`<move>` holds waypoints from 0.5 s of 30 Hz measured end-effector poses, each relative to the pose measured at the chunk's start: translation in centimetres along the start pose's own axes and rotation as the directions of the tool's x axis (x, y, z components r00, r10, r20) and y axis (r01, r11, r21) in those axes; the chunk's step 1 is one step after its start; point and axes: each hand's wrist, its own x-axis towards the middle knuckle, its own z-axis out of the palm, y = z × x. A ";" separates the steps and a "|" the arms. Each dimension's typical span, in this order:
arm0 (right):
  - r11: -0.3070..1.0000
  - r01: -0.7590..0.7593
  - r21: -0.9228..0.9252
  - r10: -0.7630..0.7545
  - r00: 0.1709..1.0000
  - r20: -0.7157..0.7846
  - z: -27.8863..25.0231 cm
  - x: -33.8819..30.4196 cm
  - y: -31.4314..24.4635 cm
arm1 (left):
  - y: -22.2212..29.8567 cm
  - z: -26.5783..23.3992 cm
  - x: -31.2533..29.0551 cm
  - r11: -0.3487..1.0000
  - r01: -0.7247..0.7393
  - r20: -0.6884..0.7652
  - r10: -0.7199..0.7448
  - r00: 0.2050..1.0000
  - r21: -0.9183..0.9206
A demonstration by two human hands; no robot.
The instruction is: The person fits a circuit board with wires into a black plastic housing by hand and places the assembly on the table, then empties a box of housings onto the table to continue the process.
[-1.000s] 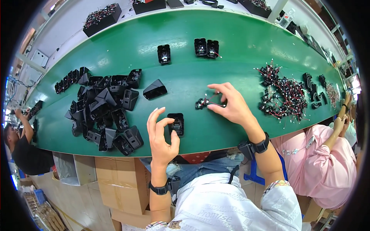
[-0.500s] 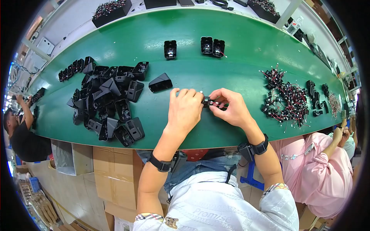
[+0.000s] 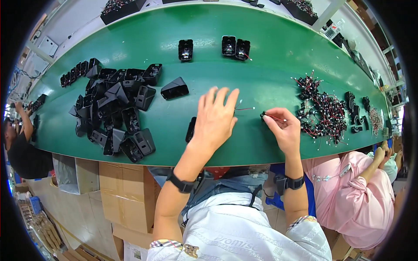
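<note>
My left hand (image 3: 215, 116) is spread out, palm down, over the green table, its fingers stretched away from me. A black plastic housing (image 3: 190, 129) peeks out beside its left edge, partly hidden by the hand. A thin red wire with a white end (image 3: 247, 108) sticks out to the right of the fingers; its other end is hidden. My right hand (image 3: 285, 129) pinches a small black part with red wires (image 3: 264, 115) between thumb and fingers, a little above the table. Another black housing (image 3: 175, 88) lies on its side ahead of my left hand.
A heap of black housings (image 3: 117, 102) covers the left, with a row of them (image 3: 80, 72) behind. Three housings stand far off, one apart (image 3: 185, 50). Wired parts (image 3: 324, 108) are piled at right, beside curved black pieces (image 3: 353, 111). A co-worker in pink (image 3: 348, 191) sits at right, another person at far left.
My hands have come apart. The right hand has moved right, carrying a small wired part; the left has spread its fingers. A housing now shows beside the left hand. The whole view has shifted slightly.
</note>
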 end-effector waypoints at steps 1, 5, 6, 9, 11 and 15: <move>1.000 -0.005 -0.002 0.005 1.000 -0.008 -0.3 -0.6 0.1 | 0.4 -1.0 -0.1 0.999 -0.044 -0.089 0.045 0.995 0.013; 0.947 0.158 0.280 -0.149 0.987 -0.051 0.2 -2.6 -1.1 | -1.3 -5.8 -5.2 0.969 0.128 -0.026 -0.137 0.990 -0.213; 0.944 0.137 0.301 -0.140 0.990 -0.013 0.7 -3.1 -1.2 | -1.6 -6.0 -6.7 0.960 0.194 0.041 -0.190 0.981 -0.203; 0.937 0.094 0.337 -0.117 0.992 0.049 2.3 -4.0 -2.4 | -3.9 -4.6 -9.1 0.973 0.172 0.124 -0.153 0.980 -0.154; 0.949 0.185 0.254 -0.214 0.973 0.090 3.2 -4.1 -2.8 | -3.9 -3.8 -9.5 0.971 0.190 0.114 -0.174 0.978 -0.149; 0.930 0.325 0.174 -0.354 0.918 0.178 5.1 -4.3 -3.6 | -1.9 -2.8 -10.3 0.923 0.177 -0.030 -0.200 0.979 -0.343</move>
